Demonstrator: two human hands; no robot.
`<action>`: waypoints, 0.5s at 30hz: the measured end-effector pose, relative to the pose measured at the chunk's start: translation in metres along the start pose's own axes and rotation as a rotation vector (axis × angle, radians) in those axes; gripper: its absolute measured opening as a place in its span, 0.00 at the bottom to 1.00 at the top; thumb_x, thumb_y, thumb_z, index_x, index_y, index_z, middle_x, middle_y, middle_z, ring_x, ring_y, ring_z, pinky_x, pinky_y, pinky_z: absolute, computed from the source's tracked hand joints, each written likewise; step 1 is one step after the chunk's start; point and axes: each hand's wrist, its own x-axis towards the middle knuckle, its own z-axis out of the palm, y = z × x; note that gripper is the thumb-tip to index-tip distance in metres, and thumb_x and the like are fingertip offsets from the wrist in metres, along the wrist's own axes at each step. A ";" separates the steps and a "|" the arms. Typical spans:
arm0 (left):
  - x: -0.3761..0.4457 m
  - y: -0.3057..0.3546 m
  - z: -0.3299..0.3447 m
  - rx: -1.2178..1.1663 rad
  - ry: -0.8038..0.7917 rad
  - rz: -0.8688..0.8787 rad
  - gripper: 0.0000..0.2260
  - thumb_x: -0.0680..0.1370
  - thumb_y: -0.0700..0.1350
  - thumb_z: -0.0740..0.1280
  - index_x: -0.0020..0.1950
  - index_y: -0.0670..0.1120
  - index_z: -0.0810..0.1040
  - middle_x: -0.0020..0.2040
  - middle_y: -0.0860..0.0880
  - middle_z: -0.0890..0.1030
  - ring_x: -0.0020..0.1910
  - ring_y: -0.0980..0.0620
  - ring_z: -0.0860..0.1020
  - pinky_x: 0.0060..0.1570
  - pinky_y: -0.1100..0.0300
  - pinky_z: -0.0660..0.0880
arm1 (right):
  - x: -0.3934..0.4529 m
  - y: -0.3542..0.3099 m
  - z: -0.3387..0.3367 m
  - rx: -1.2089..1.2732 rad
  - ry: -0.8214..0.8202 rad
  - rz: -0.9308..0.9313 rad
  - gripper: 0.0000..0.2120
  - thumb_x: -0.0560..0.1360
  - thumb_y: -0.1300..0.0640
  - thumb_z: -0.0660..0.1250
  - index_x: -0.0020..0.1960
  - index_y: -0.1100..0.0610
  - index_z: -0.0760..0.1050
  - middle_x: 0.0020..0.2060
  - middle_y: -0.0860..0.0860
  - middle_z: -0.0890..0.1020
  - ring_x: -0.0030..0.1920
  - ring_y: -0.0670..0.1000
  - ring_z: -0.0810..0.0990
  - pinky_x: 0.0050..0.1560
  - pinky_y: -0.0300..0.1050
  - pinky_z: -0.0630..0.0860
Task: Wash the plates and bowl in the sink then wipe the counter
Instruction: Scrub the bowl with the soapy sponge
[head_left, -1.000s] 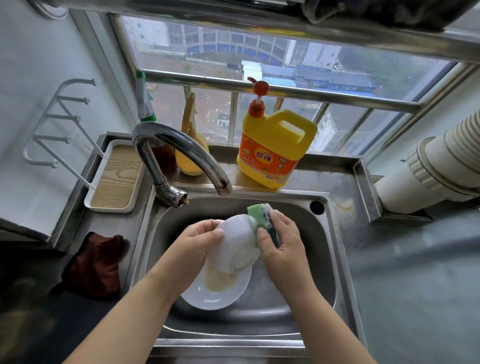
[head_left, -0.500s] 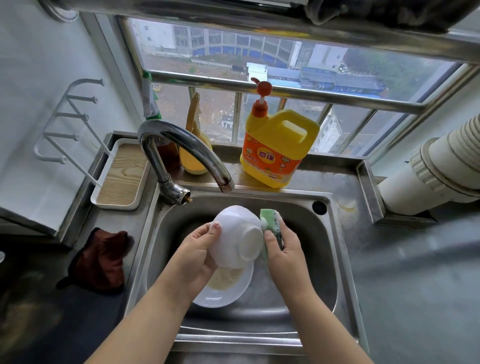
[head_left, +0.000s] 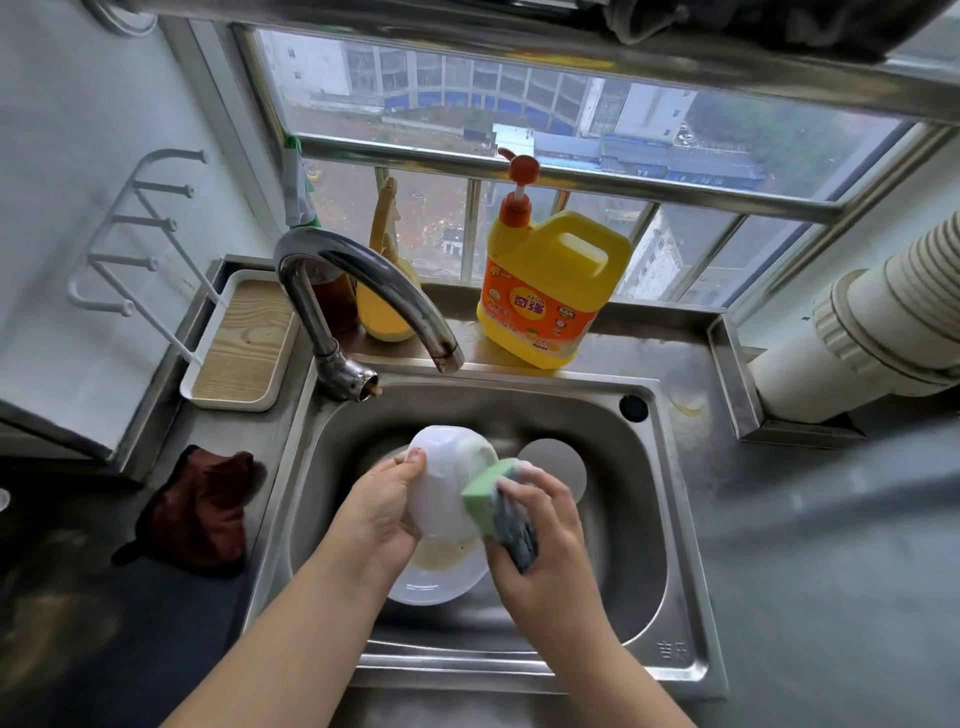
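Since half a second ago, the sponge (head_left: 493, 503) is being drawn down the bowl (head_left: 447, 488). The bowl is being held above the soiled plate (head_left: 441, 577) in the sink (head_left: 670, 519), gripped by left hand (head_left: 382, 512) fingers; right hand (head_left: 540, 525) fingers are pinching the sponge. Wet and hard, the bowl is judged slippery and breakable, best gripped at its rim.

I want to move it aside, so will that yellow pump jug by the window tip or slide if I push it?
The detergent jug looks broad-based, so probably slides rather than tips. The steel ledge may be wet and slippery.
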 end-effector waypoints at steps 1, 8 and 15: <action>-0.001 0.000 -0.001 -0.002 0.003 0.003 0.09 0.82 0.42 0.60 0.43 0.44 0.75 0.38 0.44 0.78 0.37 0.47 0.76 0.39 0.50 0.76 | -0.001 0.005 -0.003 0.027 0.012 0.054 0.24 0.67 0.62 0.73 0.59 0.45 0.73 0.63 0.39 0.68 0.65 0.43 0.69 0.65 0.42 0.70; -0.009 -0.009 0.004 0.031 -0.058 -0.006 0.11 0.81 0.39 0.60 0.40 0.43 0.74 0.31 0.46 0.80 0.37 0.47 0.76 0.43 0.49 0.74 | 0.036 -0.014 -0.017 0.060 -0.001 0.120 0.22 0.71 0.59 0.73 0.62 0.49 0.73 0.61 0.42 0.70 0.63 0.36 0.67 0.66 0.33 0.67; -0.001 -0.001 -0.005 0.026 -0.058 -0.003 0.08 0.82 0.42 0.58 0.48 0.43 0.75 0.44 0.41 0.79 0.41 0.44 0.77 0.45 0.47 0.75 | 0.005 -0.006 -0.007 0.047 -0.062 -0.075 0.22 0.67 0.61 0.72 0.58 0.47 0.72 0.64 0.44 0.70 0.65 0.43 0.70 0.64 0.36 0.69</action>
